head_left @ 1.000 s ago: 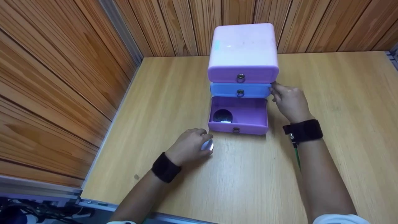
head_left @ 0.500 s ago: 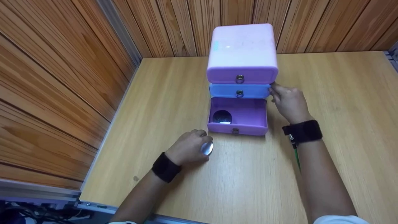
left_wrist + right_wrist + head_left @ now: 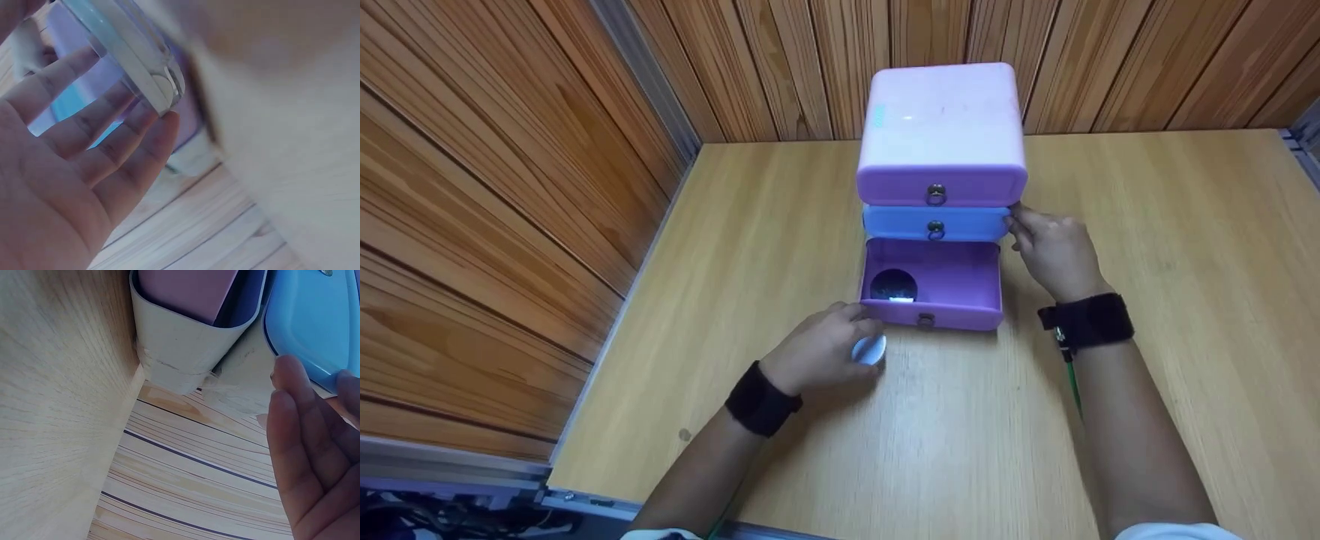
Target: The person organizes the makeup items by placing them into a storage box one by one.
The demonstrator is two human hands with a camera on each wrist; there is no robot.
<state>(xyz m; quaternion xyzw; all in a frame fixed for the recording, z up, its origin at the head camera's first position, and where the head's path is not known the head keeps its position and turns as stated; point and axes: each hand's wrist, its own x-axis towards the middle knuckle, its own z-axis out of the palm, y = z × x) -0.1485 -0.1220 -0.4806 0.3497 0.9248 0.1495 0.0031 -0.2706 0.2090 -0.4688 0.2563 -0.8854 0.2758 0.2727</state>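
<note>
A small plastic drawer cabinet (image 3: 943,120) with a pink top stands at the back of the table. Its purple bottom drawer (image 3: 960,279) is pulled out, with a round black shiny disc (image 3: 893,286) lying in its left part. Just before that drawer's front left corner, my left hand (image 3: 821,349) holds a round, flat, pale compact-like case (image 3: 870,349). In the left wrist view, the case (image 3: 143,62) has a clear rim and lies against the fingertips. My right hand (image 3: 1057,251) grips the cabinet's right side beside the blue middle drawer (image 3: 900,223), thumb at the blue front's edge.
The cabinet stands on a wooden table (image 3: 945,450) near the panelled back wall (image 3: 802,60). Another panelled wall (image 3: 487,225) runs along the left. Ring pulls hang on the drawer fronts. Dark cables (image 3: 442,517) lie below the table's left front corner.
My left hand has shifted slightly forward and right with the case, which has turned a little, and now overlaps the purple drawer's corner. My right hand keeps its place on the cabinet.
</note>
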